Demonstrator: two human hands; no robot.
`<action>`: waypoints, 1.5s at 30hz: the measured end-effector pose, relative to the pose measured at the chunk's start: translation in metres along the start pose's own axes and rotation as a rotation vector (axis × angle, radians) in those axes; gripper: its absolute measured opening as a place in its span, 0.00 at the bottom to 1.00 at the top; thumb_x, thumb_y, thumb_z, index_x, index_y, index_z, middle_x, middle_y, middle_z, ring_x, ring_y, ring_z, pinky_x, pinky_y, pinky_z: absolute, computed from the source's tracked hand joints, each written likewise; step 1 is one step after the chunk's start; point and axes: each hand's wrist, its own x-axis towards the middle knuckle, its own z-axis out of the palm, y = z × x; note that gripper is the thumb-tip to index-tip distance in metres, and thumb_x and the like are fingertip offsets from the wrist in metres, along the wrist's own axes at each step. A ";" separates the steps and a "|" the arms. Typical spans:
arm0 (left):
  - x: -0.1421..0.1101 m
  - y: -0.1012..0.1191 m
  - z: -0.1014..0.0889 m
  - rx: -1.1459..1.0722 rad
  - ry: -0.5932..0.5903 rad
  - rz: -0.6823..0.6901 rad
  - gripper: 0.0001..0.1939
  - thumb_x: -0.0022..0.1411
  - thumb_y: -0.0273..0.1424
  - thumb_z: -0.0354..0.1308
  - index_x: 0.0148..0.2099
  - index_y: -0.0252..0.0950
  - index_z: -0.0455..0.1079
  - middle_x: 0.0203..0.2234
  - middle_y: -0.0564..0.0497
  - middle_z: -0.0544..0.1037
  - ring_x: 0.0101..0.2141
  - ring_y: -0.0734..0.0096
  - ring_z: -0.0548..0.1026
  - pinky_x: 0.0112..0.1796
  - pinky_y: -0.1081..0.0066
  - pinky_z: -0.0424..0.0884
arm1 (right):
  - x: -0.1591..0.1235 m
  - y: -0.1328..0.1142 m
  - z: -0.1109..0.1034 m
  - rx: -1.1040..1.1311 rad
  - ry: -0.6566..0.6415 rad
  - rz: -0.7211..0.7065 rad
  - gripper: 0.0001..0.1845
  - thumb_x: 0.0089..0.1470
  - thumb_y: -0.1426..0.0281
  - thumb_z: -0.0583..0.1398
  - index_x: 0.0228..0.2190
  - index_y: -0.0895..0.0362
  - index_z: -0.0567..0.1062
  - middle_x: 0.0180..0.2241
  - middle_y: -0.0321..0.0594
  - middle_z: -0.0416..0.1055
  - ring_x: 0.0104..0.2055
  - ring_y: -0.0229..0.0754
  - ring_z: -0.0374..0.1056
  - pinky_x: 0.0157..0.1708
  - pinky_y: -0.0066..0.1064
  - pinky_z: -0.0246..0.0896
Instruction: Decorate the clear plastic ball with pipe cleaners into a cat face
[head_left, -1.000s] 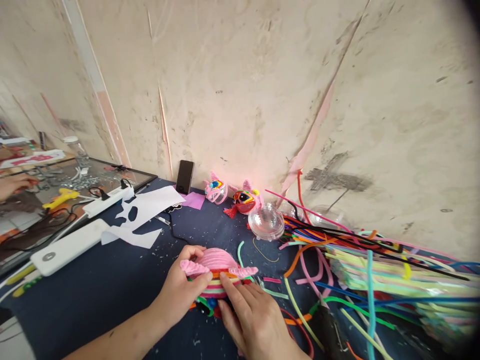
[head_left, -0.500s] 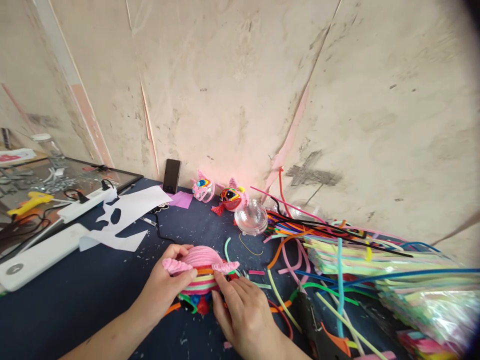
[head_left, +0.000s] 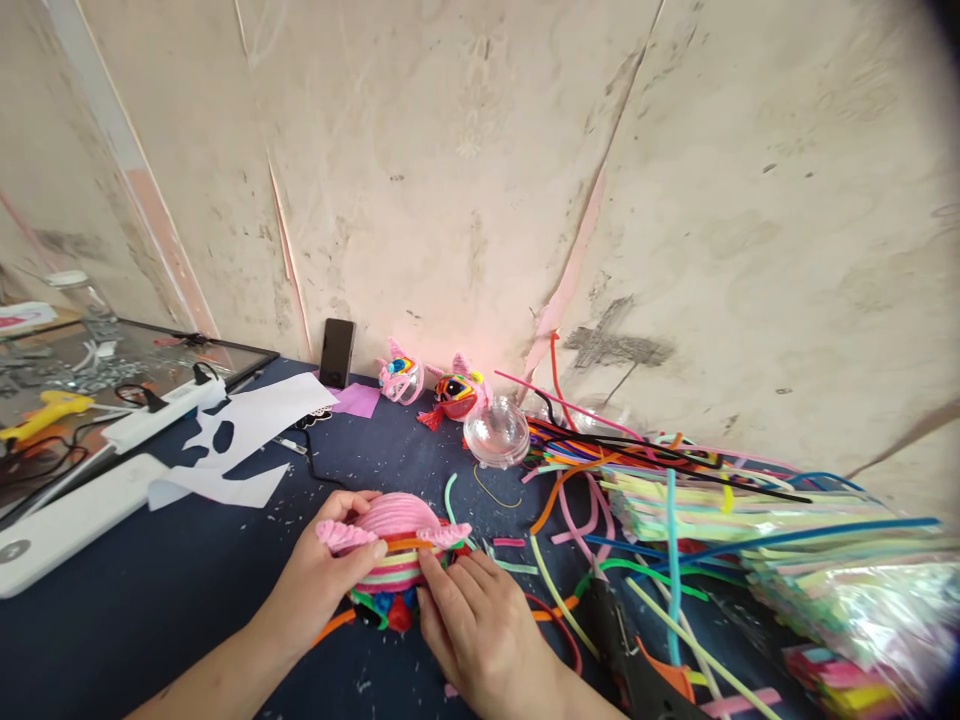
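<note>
Low in the middle of the head view is a pipe-cleaner animal head (head_left: 397, 515), rounded and pink on top, with two twisted pink ears and orange, yellow and striped bands. Green, blue and red parts show at its lower edge. My left hand (head_left: 330, 560) grips its left side, thumb on the bands beside the left ear. On the other side my right hand (head_left: 480, 610) is closed against it, index fingertip pressing the orange strip under the right ear. The ends of that strip are hidden by my fingers.
Two similar pink heads, one of them red-mouthed (head_left: 455, 395), stand by the wall near clear plastic half-spheres (head_left: 497, 433). Pipe cleaners (head_left: 675, 500) cover the right side, with a black glue gun (head_left: 626, 640) among them. Cut white paper (head_left: 255, 420), a phone (head_left: 337, 352) and a power strip (head_left: 165, 410) lie left.
The view has shifted slightly, so everything sits a little further left. Both hands keep their hold on the animal head; the right fingers have curled in slightly along the orange strip.
</note>
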 end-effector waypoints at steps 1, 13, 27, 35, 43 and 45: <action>0.000 0.000 0.000 0.001 -0.002 -0.001 0.13 0.47 0.31 0.64 0.34 0.37 0.65 0.45 0.45 0.74 0.48 0.56 0.72 0.43 0.66 0.70 | 0.000 0.000 0.000 0.002 0.003 0.000 0.13 0.58 0.77 0.52 0.43 0.70 0.70 0.24 0.45 0.73 0.24 0.42 0.67 0.26 0.36 0.68; 0.000 0.000 -0.001 0.008 -0.018 0.004 0.13 0.47 0.32 0.64 0.35 0.37 0.65 0.46 0.44 0.74 0.48 0.54 0.71 0.43 0.65 0.70 | 0.003 0.000 -0.003 0.007 0.015 0.015 0.15 0.57 0.78 0.53 0.46 0.72 0.69 0.25 0.47 0.74 0.24 0.42 0.68 0.25 0.35 0.68; 0.000 -0.006 -0.004 0.027 -0.054 0.050 0.12 0.50 0.32 0.63 0.38 0.37 0.67 0.49 0.43 0.72 0.53 0.52 0.68 0.50 0.60 0.64 | -0.002 0.002 0.004 0.099 0.102 0.109 0.13 0.58 0.77 0.53 0.45 0.65 0.69 0.24 0.42 0.74 0.24 0.41 0.70 0.27 0.34 0.69; -0.003 -0.012 -0.007 -0.068 -0.094 0.036 0.12 0.52 0.29 0.59 0.41 0.38 0.68 0.53 0.44 0.69 0.55 0.52 0.65 0.52 0.58 0.62 | -0.002 0.008 0.006 0.074 0.097 0.086 0.12 0.59 0.77 0.53 0.45 0.67 0.69 0.23 0.42 0.73 0.22 0.40 0.69 0.24 0.33 0.67; -0.004 -0.009 -0.006 -0.022 -0.121 0.054 0.11 0.55 0.35 0.58 0.41 0.38 0.65 0.52 0.42 0.68 0.55 0.51 0.65 0.52 0.57 0.61 | -0.004 0.007 0.010 0.083 0.121 0.081 0.13 0.59 0.77 0.53 0.45 0.65 0.70 0.23 0.42 0.73 0.22 0.40 0.69 0.24 0.32 0.66; -0.004 -0.010 -0.007 0.006 -0.108 0.048 0.11 0.57 0.36 0.58 0.40 0.37 0.65 0.52 0.42 0.68 0.54 0.52 0.65 0.52 0.57 0.61 | -0.004 0.007 0.009 0.079 0.115 0.079 0.12 0.59 0.76 0.53 0.45 0.65 0.69 0.23 0.42 0.73 0.22 0.40 0.69 0.23 0.31 0.66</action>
